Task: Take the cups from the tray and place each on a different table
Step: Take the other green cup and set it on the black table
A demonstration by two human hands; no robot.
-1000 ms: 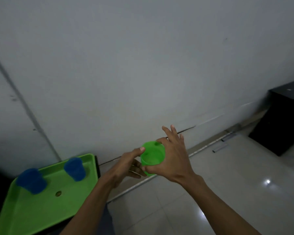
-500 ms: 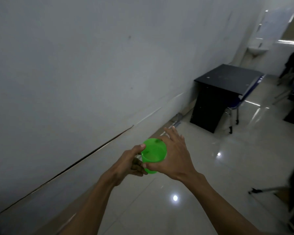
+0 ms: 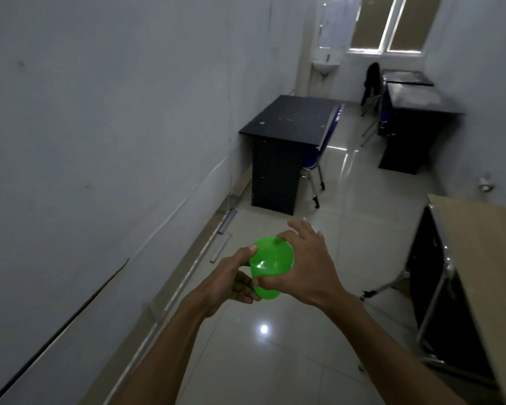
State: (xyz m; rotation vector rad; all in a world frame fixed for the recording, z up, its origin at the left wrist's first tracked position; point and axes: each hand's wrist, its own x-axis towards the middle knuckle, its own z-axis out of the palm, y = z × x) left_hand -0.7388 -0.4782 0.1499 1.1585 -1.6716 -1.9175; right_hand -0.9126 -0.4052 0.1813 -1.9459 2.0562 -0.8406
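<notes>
- Wall (image 3: 100, 141): pale, along the left side; no tray in view.
- Left hand (image 3: 231, 280): thumb on the rim, fingers curled under a green cup.
- Cup (image 3: 270, 263): green, held in the air between both hands, above the floor (image 3: 275, 361); not yet set down.
- Right hand (image 3: 310, 267): wrapped round the cup's far side, fingertips on the rim.
- Black desk (image 3: 292, 118): ahead by the wall, well apart from the cup; likely destination.
- Second black desk (image 3: 412, 95): farther back.
- Light wooden desk (image 3: 485, 244): near right.

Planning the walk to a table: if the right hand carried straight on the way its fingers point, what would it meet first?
Probably the black desk by the left wall; only bare floor shows between it and the right hand holding the green cup.
</notes>
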